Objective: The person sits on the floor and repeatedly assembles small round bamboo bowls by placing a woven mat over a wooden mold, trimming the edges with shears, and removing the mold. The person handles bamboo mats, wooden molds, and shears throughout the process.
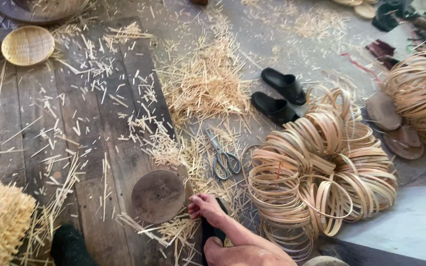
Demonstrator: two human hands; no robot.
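Fingers (196, 206) of one hand (206, 209), side unclear, curl onto straw beside round disc (158, 196); scissors (223, 158) near, bare planks (20, 128) beyond.

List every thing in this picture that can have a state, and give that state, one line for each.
Scissors: lying flat on the floor, blades shut.
Black sandals: off, side by side.
Round wooden disc: lying flat.
Bamboo hoops: loosely piled.
Small woven basket: open side up, empty.
Straw offcuts: scattered.
Right hand: closed, fingers at the disc's edge.
Left hand: out of view.
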